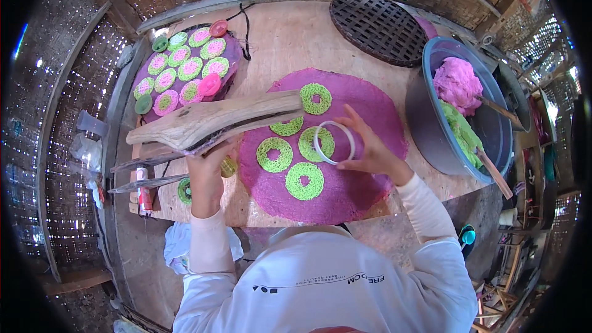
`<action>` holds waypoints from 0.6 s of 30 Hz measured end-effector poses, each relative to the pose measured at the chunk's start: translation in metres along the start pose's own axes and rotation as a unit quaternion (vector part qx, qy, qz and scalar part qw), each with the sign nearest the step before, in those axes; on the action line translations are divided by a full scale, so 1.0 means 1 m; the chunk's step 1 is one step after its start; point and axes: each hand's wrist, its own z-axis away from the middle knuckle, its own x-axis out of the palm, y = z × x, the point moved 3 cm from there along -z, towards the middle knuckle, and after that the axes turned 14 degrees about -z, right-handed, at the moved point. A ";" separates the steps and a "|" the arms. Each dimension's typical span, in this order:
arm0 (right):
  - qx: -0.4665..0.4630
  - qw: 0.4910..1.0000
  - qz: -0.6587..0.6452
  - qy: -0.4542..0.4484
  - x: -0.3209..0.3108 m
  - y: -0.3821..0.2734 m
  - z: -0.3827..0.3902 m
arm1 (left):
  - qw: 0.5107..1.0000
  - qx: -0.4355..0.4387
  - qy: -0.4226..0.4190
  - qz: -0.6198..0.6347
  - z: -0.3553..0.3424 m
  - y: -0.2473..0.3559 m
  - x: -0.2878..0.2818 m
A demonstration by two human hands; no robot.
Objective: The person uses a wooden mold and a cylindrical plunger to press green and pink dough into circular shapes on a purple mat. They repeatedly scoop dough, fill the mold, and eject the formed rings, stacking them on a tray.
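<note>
A blue basin (493,129) stands at the table's right edge, holding a lump of pink dough (457,83) above a heap of green dough (461,131), with two wooden sticks (493,172) leaning in it. The right hand (370,148) holds a white ring cutter (333,142) in its fingers, set over a green lacy round (316,143) on the large purple sheet (364,185) at the middle of the table (283,37). Four more green rounds with holes in their centres lie on that sheet, close together. The left hand (206,169) grips a long wooden paddle (216,120), fingers wrapped round it, its end over the sheet's upper left. A smaller purple sheet (231,55) far left carries many green-and-pink rounds. A dark woven tray (376,24) lies at the far right; bare table shows between it and the sheets
</note>
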 end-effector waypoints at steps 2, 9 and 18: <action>0.063 0.996 0.058 0.000 -0.001 -0.008 0.031 | 1.000 0.010 0.009 -0.005 0.000 -0.003 -0.007; 0.119 0.949 0.293 0.017 0.054 -0.016 0.092 | 1.000 0.001 -0.010 0.018 0.006 0.001 -0.019; 0.114 0.874 0.221 0.418 -0.034 0.056 0.115 | 0.999 0.040 -0.002 0.012 0.020 0.003 -0.028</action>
